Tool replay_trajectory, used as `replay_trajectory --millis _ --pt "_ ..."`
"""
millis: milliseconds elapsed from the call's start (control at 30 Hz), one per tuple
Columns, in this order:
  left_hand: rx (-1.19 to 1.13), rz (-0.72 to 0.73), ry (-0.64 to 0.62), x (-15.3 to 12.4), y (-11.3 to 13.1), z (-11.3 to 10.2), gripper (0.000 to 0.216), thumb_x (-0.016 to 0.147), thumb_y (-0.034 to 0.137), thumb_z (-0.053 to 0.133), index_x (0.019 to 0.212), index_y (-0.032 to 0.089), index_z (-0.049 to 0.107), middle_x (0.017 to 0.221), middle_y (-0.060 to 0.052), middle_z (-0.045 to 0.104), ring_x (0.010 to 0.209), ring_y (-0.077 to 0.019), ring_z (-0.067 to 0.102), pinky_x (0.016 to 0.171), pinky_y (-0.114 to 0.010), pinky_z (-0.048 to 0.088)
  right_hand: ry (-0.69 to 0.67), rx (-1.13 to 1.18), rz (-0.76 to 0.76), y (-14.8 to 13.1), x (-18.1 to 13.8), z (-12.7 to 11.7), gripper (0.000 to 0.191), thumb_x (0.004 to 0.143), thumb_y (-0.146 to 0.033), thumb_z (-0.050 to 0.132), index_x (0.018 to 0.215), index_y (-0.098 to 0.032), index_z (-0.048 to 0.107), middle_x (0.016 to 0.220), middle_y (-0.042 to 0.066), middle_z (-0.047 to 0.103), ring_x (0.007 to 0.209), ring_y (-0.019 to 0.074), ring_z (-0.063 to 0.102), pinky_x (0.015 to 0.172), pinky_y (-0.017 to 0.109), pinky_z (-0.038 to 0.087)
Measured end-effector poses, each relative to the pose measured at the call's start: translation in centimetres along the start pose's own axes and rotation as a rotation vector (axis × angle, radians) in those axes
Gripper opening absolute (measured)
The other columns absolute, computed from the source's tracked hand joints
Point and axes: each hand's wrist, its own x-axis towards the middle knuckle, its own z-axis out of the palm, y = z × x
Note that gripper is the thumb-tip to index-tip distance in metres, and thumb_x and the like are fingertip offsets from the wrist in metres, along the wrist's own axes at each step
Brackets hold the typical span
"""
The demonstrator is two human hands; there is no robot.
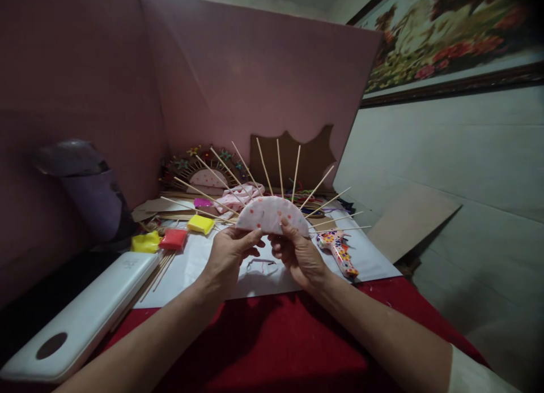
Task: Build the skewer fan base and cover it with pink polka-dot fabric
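Observation:
Between my two hands is a cloth-covered half-disc, pale pink with small coloured dots. Thin wooden sticks fan out from its curved edge. My left hand pinches the lower left corner between thumb and fingers. On the lower right, my right hand grips the straight edge, its thumb lying on the front face. The half-disc is held upright above a white sheet. Below my hands lies a small thin item on the sheet, too small to name.
A flower-patterned glue gun lies at the right. Yellow and red packets are at the left, near a long white case. Behind stand a similar decorated half-disc, pink cloth and jagged brown cardboard.

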Motion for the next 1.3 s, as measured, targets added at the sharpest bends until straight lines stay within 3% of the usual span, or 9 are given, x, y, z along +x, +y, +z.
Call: replay_trajectory --millis 233,467,767,933,1100,1200,1300 --pt "0.109 -0.019 0.110 0.4 -0.2 -0.9 0.018 0.058 0.027 0.072 0.064 0.012 0.063 0.057 -0.006 0.065 0.050 -0.0109 0.053 0.051 -0.024 0.037 0.009 0.070 -0.038 -0.4 0.9 -0.9 0.019 0.067 -0.029 0.068 0.073 -0.017 0.054 0.051 -0.004 0.058 0.035 0.0043 0.041 0.032 0.013 0.028" --pt "0.140 -0.031 0.025 0.1 0.0 -0.4 0.026 0.063 0.032 0.069 0.081 0.014 0.066 0.080 -0.008 0.068 0.064 -0.0121 0.056 0.061 -0.025 0.041 -0.037 0.077 0.003 -0.2 0.9 -1.1 0.018 0.069 -0.028 0.066 0.077 -0.019 0.053 0.052 -0.006 0.056 0.035 0.0039 0.040 0.032 0.012 0.026" --pt "0.184 -0.035 0.037 0.1 0.1 -0.2 0.031 0.066 0.041 0.065 0.055 0.012 0.060 0.048 -0.003 0.057 0.045 -0.0099 0.050 0.051 -0.023 0.038 -0.065 0.062 -0.003 -0.2 0.8 -0.9 0.017 0.070 -0.026 0.067 0.077 -0.016 0.054 0.054 -0.003 0.058 0.037 0.0043 0.043 0.034 0.013 0.030" --pt "0.151 -0.081 0.070 0.2 0.1 -0.5 0.041 0.067 0.053 0.058 0.063 0.012 0.060 0.050 -0.004 0.057 0.046 -0.0117 0.051 0.047 -0.024 0.038 -0.059 0.039 0.017 -0.2 0.7 -0.8 0.021 0.068 -0.029 0.069 0.074 -0.015 0.056 0.053 -0.002 0.059 0.037 0.0044 0.043 0.033 0.013 0.030" --pt "0.154 0.028 0.101 0.3 -0.1 -0.5 0.036 0.069 0.047 0.060 0.062 0.011 0.061 0.047 -0.003 0.057 0.045 -0.0095 0.051 0.049 -0.022 0.039 -0.065 0.058 0.051 -0.2 0.6 -0.7 0.023 0.066 -0.030 0.071 0.069 -0.014 0.055 0.053 -0.002 0.058 0.037 0.0039 0.043 0.032 0.013 0.030" --pt "0.166 -0.050 0.064 0.1 -0.2 -0.4 0.043 0.071 0.052 0.055 0.056 0.012 0.059 0.042 -0.002 0.055 0.039 -0.0100 0.049 0.044 -0.022 0.036 -0.073 0.060 0.067 -0.2 0.6 -0.7 0.020 0.066 -0.026 0.071 0.066 -0.013 0.056 0.054 -0.002 0.059 0.037 0.0039 0.044 0.033 0.013 0.031" --pt "0.280 -0.093 -0.071 -0.4 -0.1 0.0 0.050 0.073 0.054 0.050 0.048 0.012 0.057 0.034 -0.003 0.051 0.032 -0.0093 0.044 0.039 -0.022 0.031 -0.014 -0.010 0.068 -0.1 0.7 -0.8 0.020 0.068 -0.027 0.069 0.065 -0.012 0.057 0.052 -0.001 0.060 0.036 0.0041 0.044 0.031 0.013 0.030"
